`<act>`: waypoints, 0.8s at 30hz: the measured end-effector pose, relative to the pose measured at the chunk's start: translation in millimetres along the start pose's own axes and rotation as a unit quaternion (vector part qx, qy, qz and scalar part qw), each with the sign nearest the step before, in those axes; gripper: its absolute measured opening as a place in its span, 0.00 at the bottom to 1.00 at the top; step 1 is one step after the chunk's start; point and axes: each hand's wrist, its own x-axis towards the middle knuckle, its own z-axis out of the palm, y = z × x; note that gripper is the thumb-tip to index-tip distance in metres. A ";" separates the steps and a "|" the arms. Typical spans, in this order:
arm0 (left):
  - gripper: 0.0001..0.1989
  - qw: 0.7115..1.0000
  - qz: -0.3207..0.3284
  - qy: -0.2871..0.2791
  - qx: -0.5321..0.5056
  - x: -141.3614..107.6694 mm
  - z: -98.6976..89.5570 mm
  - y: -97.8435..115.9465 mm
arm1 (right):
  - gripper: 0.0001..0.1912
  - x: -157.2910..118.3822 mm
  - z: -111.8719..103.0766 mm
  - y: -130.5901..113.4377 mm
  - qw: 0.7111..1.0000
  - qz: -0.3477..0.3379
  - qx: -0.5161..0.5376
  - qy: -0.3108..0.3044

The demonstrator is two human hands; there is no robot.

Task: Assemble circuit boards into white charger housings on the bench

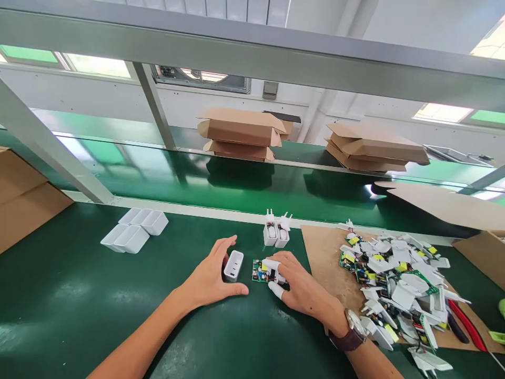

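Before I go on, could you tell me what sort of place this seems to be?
It looks like a workbench in an electronics factory or workshop: a circuit board lies under the right hand, a heap of white plastic parts and boards lies on a cardboard sheet, and cardboard boxes are stacked behind.

Dark green flat worktop (79, 295); white oblong plastic housing (235, 259), dark slots (232, 270); green rectangular circuit board (256, 273), yellow block (264, 267); red curved handle (467, 322).

A green bench (98, 305) carries white cases (136, 229), a slotted block (234, 265) and cardboard (321, 252).
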 end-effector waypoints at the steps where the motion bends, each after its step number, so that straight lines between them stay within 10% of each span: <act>1: 0.48 0.999 -0.007 -0.027 -0.015 -0.6 -1.6 2.2 | 0.22 -0.6 1.0 0.5 1.000 0.002 0.002 0.007; 5: 0.26 0.998 0.006 -0.052 -0.023 0.1 0.4 4.6 | 0.24 2.6 3.9 -5.3 0.995 0.001 0.007 0.101; 9: 0.27 0.991 0.124 0.035 0.022 2.0 10.3 0.3 | 0.28 4.5 0.1 -19.4 0.976 -0.012 0.054 0.209; 24: 0.32 0.968 0.226 0.086 0.066 1.9 18.0 6.6 | 0.34 1.5 4.6 -37.0 0.964 -0.146 0.025 0.221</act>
